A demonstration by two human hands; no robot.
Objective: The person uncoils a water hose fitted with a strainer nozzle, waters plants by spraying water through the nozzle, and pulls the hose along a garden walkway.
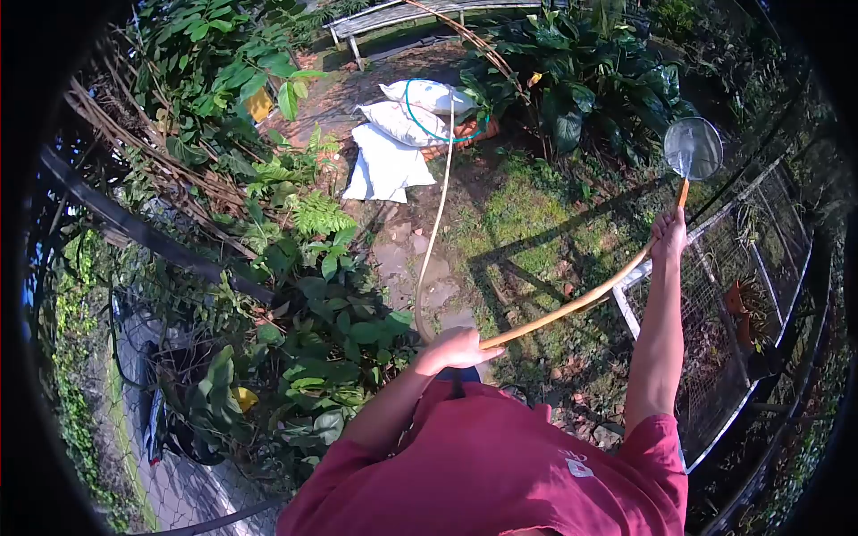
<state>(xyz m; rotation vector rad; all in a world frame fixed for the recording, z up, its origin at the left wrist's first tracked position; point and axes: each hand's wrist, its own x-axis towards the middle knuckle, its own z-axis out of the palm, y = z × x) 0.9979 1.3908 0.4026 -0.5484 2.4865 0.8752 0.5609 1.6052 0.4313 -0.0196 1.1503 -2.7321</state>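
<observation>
My right hand [668,234] is closed at the upper right around the handle of a small round mesh net [693,147], raised with its hoop away from me. A tan pole [572,308] runs in a curve from that hand down to my left hand [460,347], which is closed round it in front of my body. From my left hand a thinner pale pole [436,223] reaches forward to a teal hoop [409,96] over white sacks [389,165]. My left fingers hide whether the two poles join.
A wire-mesh frame [710,304] with white edges stands close on my right. Leafy plants [304,330] crowd the left side, beside a dark pipe [152,228]. A slatted bench [393,16] is at the back. Stones [438,293] lie in the ground ahead.
</observation>
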